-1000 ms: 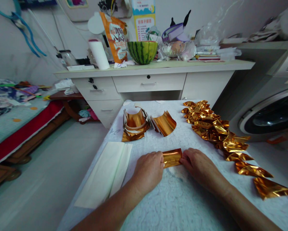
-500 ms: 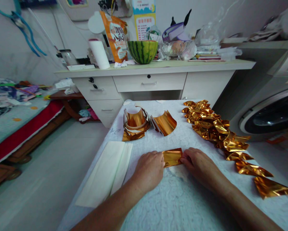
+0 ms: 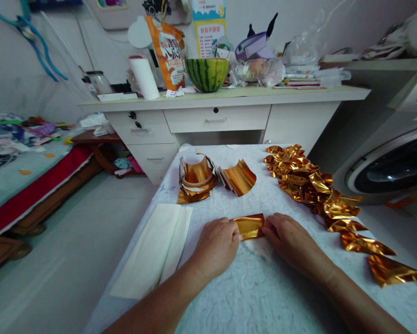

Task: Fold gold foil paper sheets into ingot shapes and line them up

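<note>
A small sheet of gold foil paper (image 3: 250, 226) lies between my hands, low over the cloth-covered table (image 3: 250, 297). My left hand (image 3: 219, 242) grips its left end with closed fingers. At the other end my right hand (image 3: 285, 236) pinches the right edge. Beyond them rest a curled stack of gold foil sheets (image 3: 197, 178) and a second curved stack of foil sheets (image 3: 239, 177). On the right runs a row of folded gold foil pieces (image 3: 308, 185), overlapping at the far end. To the left lies a folded white paper (image 3: 151, 250).
A white desk (image 3: 215, 116) with drawers stands behind the table, bearing a half watermelon (image 3: 207, 74), an orange snack bag (image 3: 168, 53) and a white roll (image 3: 144, 76). A washing machine (image 3: 386, 144) is at the right, a bed (image 3: 27, 181) at the left.
My left fingers have shifted slightly on the foil, the thumb now further along its lower edge. The right hand has barely moved.
</note>
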Tool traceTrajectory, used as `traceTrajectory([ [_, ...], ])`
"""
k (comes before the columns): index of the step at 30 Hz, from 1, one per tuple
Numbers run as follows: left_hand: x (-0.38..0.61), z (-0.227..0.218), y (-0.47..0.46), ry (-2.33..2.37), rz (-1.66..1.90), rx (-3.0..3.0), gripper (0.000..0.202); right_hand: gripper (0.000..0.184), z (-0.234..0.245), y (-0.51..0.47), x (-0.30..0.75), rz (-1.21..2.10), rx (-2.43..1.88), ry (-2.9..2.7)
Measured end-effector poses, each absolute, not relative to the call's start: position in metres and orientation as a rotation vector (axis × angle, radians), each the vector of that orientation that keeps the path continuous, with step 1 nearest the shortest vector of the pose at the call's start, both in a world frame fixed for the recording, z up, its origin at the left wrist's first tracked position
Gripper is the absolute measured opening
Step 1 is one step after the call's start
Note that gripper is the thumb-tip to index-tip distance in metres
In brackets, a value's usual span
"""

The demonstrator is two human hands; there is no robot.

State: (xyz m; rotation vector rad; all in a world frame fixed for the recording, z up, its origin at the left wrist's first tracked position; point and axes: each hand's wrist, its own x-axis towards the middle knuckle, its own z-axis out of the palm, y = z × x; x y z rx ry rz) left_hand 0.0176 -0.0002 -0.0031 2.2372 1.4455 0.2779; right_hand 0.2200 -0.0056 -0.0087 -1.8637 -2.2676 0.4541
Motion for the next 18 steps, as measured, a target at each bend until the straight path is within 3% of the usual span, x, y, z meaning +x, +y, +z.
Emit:
traceTrajectory([
  [18, 0.0198, -0.0038, 0.0004, 1.504, 0.196, 2.322, 0.014, 0.018, -0.0110, -0.0048, 0.2197, 0.438, -1.892, -2.260],
])
